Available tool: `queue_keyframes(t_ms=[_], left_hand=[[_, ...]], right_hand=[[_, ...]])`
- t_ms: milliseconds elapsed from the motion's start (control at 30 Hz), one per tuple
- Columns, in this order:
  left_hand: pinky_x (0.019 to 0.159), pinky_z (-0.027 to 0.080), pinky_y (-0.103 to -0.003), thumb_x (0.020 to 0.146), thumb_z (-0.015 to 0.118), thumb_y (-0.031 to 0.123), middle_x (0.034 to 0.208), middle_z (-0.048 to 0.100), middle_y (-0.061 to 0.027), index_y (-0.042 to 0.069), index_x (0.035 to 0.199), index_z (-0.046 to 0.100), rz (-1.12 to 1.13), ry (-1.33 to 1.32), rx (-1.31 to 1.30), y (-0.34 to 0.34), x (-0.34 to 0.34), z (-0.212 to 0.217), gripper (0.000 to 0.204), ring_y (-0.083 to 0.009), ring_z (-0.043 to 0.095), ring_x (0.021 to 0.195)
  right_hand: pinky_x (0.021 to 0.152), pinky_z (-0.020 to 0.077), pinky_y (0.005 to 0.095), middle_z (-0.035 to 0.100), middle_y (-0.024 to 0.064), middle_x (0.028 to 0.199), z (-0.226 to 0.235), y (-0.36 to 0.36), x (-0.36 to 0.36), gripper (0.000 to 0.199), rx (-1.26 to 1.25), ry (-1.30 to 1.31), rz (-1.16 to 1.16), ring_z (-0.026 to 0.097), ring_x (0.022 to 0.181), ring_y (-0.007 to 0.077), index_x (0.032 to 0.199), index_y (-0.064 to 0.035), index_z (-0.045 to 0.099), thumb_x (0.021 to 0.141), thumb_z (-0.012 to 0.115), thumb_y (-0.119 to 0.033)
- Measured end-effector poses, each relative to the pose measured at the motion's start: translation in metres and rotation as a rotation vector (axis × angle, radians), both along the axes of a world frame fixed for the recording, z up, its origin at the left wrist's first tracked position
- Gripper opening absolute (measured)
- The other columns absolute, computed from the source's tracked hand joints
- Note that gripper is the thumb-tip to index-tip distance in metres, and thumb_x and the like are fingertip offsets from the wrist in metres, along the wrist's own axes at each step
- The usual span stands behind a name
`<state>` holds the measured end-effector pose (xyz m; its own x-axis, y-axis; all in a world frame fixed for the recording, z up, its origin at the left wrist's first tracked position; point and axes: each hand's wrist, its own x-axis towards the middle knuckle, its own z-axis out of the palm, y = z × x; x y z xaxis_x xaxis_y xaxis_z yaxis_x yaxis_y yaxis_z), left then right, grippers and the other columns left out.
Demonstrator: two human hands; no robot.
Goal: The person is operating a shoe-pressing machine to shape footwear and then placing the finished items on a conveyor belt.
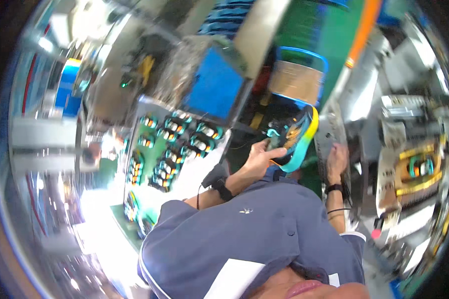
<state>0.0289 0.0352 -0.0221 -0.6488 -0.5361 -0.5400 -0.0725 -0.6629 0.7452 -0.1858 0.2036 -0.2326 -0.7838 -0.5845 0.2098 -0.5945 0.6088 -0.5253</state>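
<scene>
My left hand [258, 160] holds a sneaker [293, 138] in front of my chest; the shoe is black and teal with orange marks and a yellow-to-teal sole. My thumb lies along its side. A dark band sits on that wrist. My right hand [336, 158], with a black watch on its wrist, rests against the edge of a grey perforated metal plate [328, 130] just right of the sneaker. Motion blur hides whether those fingers grip the plate. My blue-grey shirt fills the lower middle of the view.
Several matching sneakers [177, 144] stand in rows on a green mat [152, 149] to my left. Beyond are a blue bin [215, 89] and a cardboard box in a blue crate [297, 80]. An orange pole [364, 30] and a metal machine [419, 169] stand at the right.
</scene>
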Motion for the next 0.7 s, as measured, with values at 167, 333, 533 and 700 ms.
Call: queue_keyframes(t_ms=[167, 333, 533, 700], left_hand=[[0.074, 0.053, -0.035, 0.082, 0.070, 0.012, 0.102, 0.066, -0.0138, -0.009, 0.117, 0.055, 0.239, -0.102, -0.083, -0.009, 0.076, 0.006, 0.043, -0.0215, 0.064, 0.087], [0.073, 0.053, -0.036, 0.081, 0.070, 0.010, 0.105, 0.063, -0.0114, -0.001, 0.110, 0.059, 0.662, -0.159, -0.015, -0.038, 0.177, -0.018, 0.033, -0.0222, 0.065, 0.089], [0.062, 0.051, -0.035, 0.073, 0.077, 0.015, 0.088, 0.064, -0.0105, -0.005, 0.100, 0.061, 1.243, -0.211, -0.123, -0.120, 0.313, -0.066, 0.037, -0.0224, 0.063, 0.076], [0.052, 0.049, -0.035, 0.076, 0.075, 0.020, 0.083, 0.064, -0.0166, -0.008, 0.090, 0.063, 1.401, -0.420, -0.091, -0.236, 0.461, -0.129, 0.033, -0.0257, 0.063, 0.064]], right_hand=[[0.088, 0.0464, 0.0428, 0.062, 0.0173, 0.102, -0.026, 0.001, -0.008, 0.020, 0.005, 0.057, 0.076, 0.058, 0.098, 0.0354, 0.102, -0.0032, 0.064, 0.085, 0.055, -0.007], [0.087, 0.0474, 0.0369, 0.062, 0.0159, 0.103, -0.033, 0.003, -0.018, 0.023, -0.114, -0.085, 0.122, 0.060, 0.094, 0.0296, 0.109, -0.0007, 0.063, 0.090, 0.058, -0.012], [0.076, 0.0480, 0.0325, 0.062, 0.0119, 0.098, 0.028, -0.096, -0.008, 0.030, -0.220, -0.153, 0.120, 0.058, 0.086, 0.0219, 0.113, 0.0007, 0.060, 0.092, 0.060, -0.020], [0.079, 0.0490, 0.0344, 0.064, 0.0135, 0.112, 0.111, -0.267, 0.089, 0.026, -0.290, -0.146, 0.297, 0.060, 0.097, 0.0219, 0.115, -0.0001, 0.059, 0.091, 0.062, -0.010]])
